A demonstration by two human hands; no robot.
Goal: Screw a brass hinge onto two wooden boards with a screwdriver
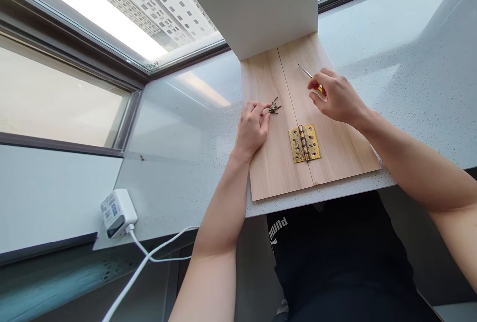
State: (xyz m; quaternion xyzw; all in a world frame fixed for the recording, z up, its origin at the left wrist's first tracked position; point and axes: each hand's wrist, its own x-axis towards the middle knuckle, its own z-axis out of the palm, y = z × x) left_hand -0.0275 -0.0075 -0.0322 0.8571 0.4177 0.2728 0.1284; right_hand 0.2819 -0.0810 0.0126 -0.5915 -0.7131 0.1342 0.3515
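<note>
Left hand (252, 125) pinches at a little cluster of screws (275, 108) on the left wooden board (268, 163); right hand (337, 97) is closed around a screwdriver (306, 72), shaft pointing away. The brass hinge (304, 143) lies flat across the seam, holes seemingly unfilled. Looks like screw-picking time: one screw needs singling out and seating in a hinge hole.

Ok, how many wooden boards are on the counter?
2. The left board and the right board lie side by side, joined by the hinge; their far ends run under the white block.
</note>
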